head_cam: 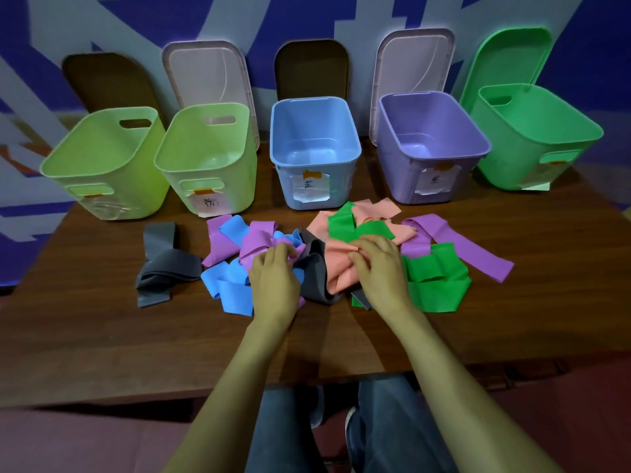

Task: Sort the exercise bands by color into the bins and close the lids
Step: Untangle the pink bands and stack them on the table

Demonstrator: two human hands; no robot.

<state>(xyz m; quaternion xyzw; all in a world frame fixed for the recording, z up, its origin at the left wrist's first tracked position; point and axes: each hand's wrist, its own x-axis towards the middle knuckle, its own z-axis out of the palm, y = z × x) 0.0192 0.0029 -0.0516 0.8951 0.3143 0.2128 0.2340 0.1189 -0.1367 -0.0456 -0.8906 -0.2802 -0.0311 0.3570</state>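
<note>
so all the exercise bands (370, 230) are in one tangled heap in the middle of the table (102, 319), none sorted yet. my left hand (273, 271) has its fingers curled into a purple band (259, 244), and my right hand (379, 264) is pinching a fold of the pink band (341, 268) just beside it. the bins sit in a row at the far side, all empty as far as i can see, with the lids (208, 76) propped up behind them.

what worries me: a grey band (316, 268) is wedged between those two, so a hard yank on either probably drags it and the blue band (228, 291) along, maybe off the near edge. also the two light green bins (208, 155) on the left look nearly alike and i can't read their labels, so dropping a band in the wrong one is easy.
</note>
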